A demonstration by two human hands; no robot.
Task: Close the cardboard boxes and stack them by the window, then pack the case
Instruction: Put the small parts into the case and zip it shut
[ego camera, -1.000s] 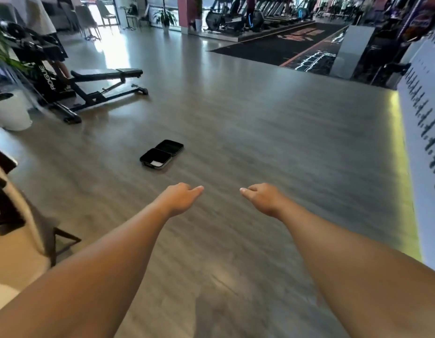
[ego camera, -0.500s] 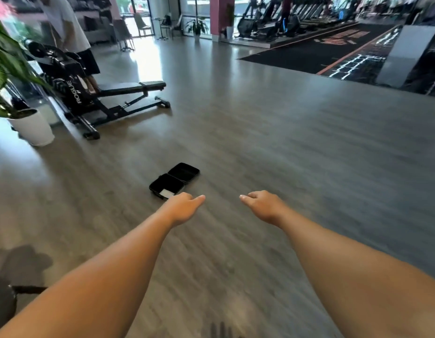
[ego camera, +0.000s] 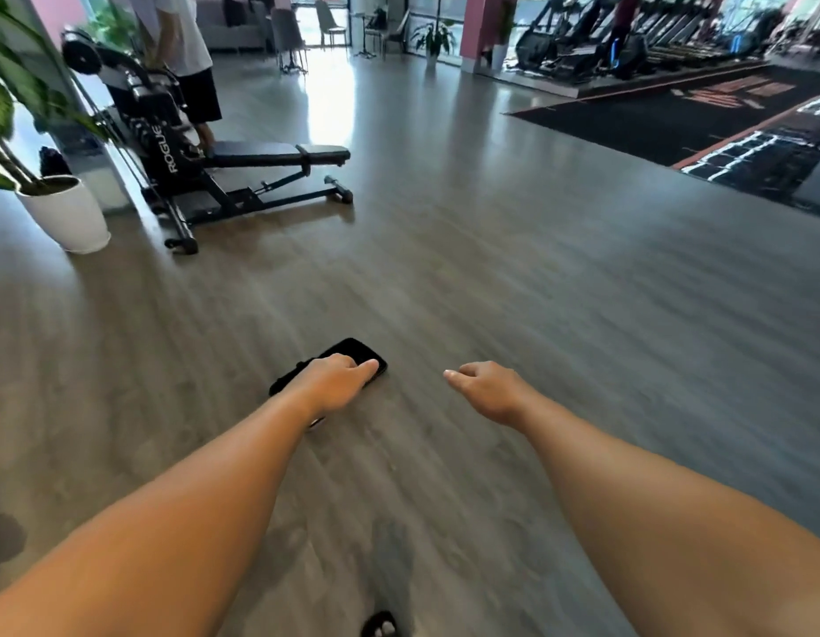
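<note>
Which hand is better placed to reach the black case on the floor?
Left, probably. The left hand lines up with the open case in this view and partly hides it; the right hand hangs off to the case's right. Neither holds anything.

I read the floor (ego camera: 513, 287) as wood-look planking in grey-brown, smooth with a soft sheen that throws back the window light in a bright patch. The open black case (ego camera: 352, 351) looks like hard matt plastic or fabric-covered shell; I cannot tell which. The weight bench (ego camera: 279, 154) has black padded upholstery with a dull leather-like finish on a matt black painted metal frame. The plant pot (ego camera: 70, 218) is white, smooth and slightly glossy, ceramic or plastic. The dark mat (ego camera: 674, 112) at far right looks like matt rubber or carpet. Both forearms are bare, no sleeves.
</note>
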